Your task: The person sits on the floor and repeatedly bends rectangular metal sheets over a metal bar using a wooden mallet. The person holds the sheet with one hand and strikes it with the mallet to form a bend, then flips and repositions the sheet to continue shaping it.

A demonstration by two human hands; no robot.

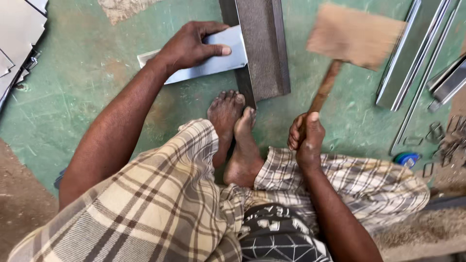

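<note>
My left hand (191,46) lies flat on a light grey sheet-metal piece (225,60), pressing it against a dark steel angle bar (262,43) that lies on the green floor. My right hand (306,138) grips the wooden handle of a mallet (354,35); its big wooden head is blurred and raised above the floor, to the right of the bar. My bare feet (235,126) rest at the near end of the bar, toes touching it.
Metal strips and channels (412,53) lie at the right, with small metal clips (444,140) and a blue round object (407,158) nearby. A stack of flat metal sheets (17,34) sits at the top left. Checked cloth covers my legs.
</note>
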